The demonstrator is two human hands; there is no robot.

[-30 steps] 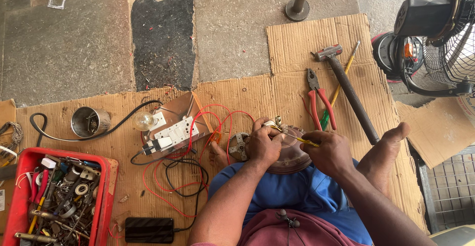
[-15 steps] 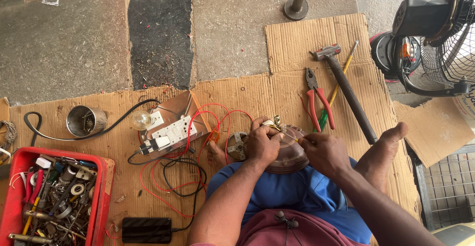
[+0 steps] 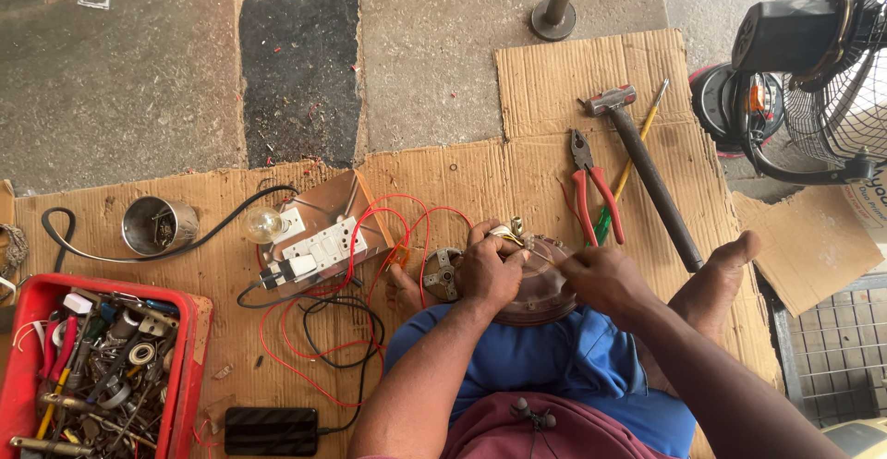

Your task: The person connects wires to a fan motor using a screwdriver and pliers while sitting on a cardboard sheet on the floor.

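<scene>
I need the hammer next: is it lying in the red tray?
No, the hammer lies on the cardboard beside the pliers, far from the red tray.

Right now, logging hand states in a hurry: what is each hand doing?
Left hand: closed, pinching thin wires at the edge of the round motor part.
Right hand: closed on a thin tool; its kind cannot be told.

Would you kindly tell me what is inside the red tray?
The red tray holds a jumble of screwdrivers, metal rings and small parts; whatever lies beneath that pile is covered.
</scene>
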